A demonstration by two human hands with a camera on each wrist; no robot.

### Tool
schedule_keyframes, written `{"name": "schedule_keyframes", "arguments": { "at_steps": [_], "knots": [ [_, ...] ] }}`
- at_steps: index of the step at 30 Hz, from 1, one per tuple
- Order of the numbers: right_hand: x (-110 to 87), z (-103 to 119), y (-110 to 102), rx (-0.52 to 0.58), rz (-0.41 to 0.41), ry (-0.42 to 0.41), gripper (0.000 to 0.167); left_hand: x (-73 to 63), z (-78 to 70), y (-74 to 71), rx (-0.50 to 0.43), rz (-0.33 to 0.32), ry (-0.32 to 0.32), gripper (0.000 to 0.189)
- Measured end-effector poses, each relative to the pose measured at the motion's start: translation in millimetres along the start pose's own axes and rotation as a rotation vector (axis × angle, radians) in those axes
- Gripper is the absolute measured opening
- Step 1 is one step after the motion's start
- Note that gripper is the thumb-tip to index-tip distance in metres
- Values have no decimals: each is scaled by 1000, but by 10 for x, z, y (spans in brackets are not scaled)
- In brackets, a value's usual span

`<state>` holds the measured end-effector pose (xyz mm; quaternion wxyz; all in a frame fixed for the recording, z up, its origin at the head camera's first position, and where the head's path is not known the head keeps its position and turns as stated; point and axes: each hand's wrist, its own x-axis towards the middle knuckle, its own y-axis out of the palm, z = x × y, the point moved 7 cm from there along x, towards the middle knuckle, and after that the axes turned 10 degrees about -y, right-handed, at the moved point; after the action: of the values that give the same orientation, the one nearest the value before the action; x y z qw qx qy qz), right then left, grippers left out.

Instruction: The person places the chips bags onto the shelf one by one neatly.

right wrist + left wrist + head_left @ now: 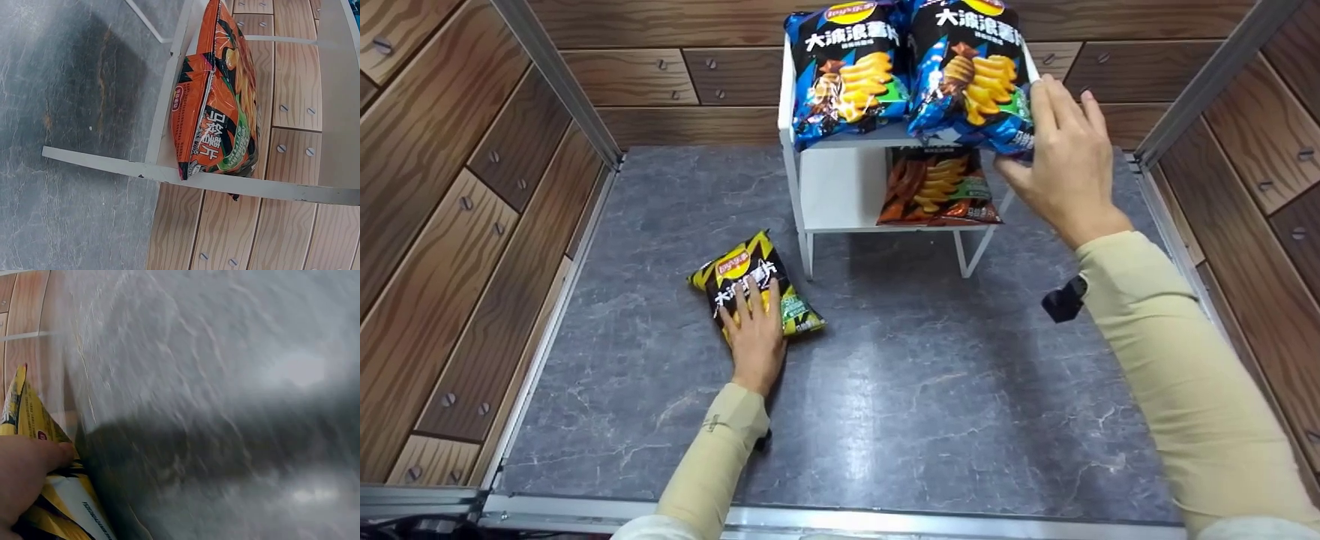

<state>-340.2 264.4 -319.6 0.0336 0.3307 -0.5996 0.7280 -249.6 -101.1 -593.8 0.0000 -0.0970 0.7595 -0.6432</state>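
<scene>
My left hand holds a yellow-and-black chip bag low over the grey floor, left of a white shelf. Its fingers spread across the printed front, and in the left wrist view the thumb presses the bag's yellow back. At the shelf's upper right, my right hand grips the lower right side of a blue chip bag, fingers along the side and thumb by the bottom corner. This bag leans beside a second blue chip bag on the top tier. The right wrist view does not show the right hand.
The two-tier white shelf stands on thin legs at the back. An orange-brown chip bag lies on its lower tier, also seen from the side as an orange bag. Wood-plank walls enclose the grey floor.
</scene>
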Motion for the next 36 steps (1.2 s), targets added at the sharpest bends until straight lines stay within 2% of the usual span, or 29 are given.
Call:
{"name": "schedule_keyframes", "arguments": {
  "at_steps": [6, 13, 19, 26, 36],
  "knots": [
    [10, 11, 0, 4, 3, 0, 87, -40, 72, -68, -104, -32, 61, 82],
    [2, 6, -12, 2, -5, 1, 87, -101, 131, -188, -162, -76, 134, 89],
    [5, 10, -10, 1, -16, -8, 86, -170, 171, -304, -229, -106, 155, 93],
    [-5, 4, -19, 7, -39, -13, 84, -246, 180, -549, -348, -138, 203, 93],
    [7, 1, -1, 14, -15, -1, 85, -407, 190, -826, -412, -163, 242, 93]
  ]
}}
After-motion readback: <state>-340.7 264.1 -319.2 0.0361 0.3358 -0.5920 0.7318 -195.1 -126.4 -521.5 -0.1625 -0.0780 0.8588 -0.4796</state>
